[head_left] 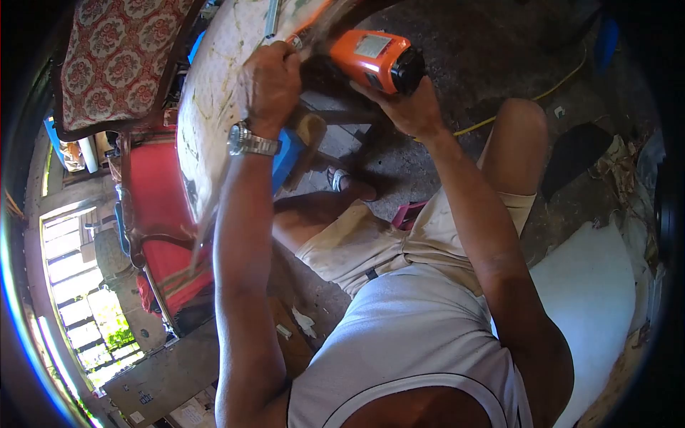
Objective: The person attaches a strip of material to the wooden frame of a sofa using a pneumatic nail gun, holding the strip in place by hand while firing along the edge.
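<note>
My left hand [273, 84], with a metal watch [251, 140] at the wrist, is closed near the dark edge of a pale, stained padded piece [207, 100]. What its fingers grip is hidden from above. A narrow silvery metal strip [272, 20] sticks out just beyond the knuckles. My right hand [410, 110] is wrapped around an orange power tool [364, 57] with a black end cap and a pale label. The tool's front end points toward my left hand, beside the dark edge.
At the left stand a chair back in floral fabric [114, 53] and a red upholstered seat [158, 207] with a carved wooden frame. A yellow cord [531, 98] crosses the dark floor. Something blue [287, 160] sits below the padded piece. A white sheet [585, 285] lies at my right.
</note>
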Demonstrator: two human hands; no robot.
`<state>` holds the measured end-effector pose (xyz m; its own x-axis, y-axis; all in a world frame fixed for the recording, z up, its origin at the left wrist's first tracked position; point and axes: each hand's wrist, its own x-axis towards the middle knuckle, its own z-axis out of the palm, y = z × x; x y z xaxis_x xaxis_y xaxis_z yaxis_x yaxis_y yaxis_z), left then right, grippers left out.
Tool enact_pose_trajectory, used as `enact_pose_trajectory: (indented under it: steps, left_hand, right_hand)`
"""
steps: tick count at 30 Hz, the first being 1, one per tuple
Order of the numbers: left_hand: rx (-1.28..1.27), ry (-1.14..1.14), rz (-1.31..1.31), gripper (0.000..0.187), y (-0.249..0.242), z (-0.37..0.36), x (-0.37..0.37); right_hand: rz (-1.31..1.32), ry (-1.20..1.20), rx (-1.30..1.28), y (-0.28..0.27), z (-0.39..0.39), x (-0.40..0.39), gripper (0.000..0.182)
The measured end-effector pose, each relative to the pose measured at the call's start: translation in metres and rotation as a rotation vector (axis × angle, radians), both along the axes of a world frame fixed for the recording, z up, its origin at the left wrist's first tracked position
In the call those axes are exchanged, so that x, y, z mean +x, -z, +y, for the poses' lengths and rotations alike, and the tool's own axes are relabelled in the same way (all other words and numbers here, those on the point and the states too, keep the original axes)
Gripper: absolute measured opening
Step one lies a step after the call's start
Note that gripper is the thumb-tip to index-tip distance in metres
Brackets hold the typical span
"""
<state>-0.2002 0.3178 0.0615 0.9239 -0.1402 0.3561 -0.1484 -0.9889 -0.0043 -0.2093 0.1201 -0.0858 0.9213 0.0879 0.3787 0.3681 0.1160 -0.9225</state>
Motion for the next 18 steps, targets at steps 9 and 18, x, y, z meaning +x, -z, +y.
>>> enact_pose_trajectory:
  steps: [9, 18]
  left_hand:
    - [0.11, 0.085, -0.129, 0.014, 0.0, -0.01, -0.001]
    - [0.0, 0.04, -0.212, 0.014, 0.021, -0.007, -0.011]
  right_hand:
    - [-0.068, 0.041, -0.013, 0.005, 0.001, -0.008, 0.051]
    - [0.198, -0.017, 0.058, 0.003, -0.012, -0.032, 0.034]
